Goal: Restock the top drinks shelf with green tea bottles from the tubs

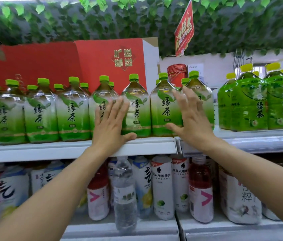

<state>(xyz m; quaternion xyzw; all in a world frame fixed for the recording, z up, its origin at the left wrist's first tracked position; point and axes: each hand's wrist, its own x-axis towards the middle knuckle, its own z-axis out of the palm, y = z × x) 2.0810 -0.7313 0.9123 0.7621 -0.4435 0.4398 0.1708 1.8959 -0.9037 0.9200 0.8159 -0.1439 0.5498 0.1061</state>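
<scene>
both flat, straight-fingered hands, left hand and right hand, are pressed against green tea bottles on the top shelf.

Shop drinks aisle: stocked shelves of bottled drinks, promotional sign.

Lighting: bright, even, soft shadows. Glare on bottles. Wide-angle bending at edges; shelf curved. Left edge and leaves blurred.
</scene>
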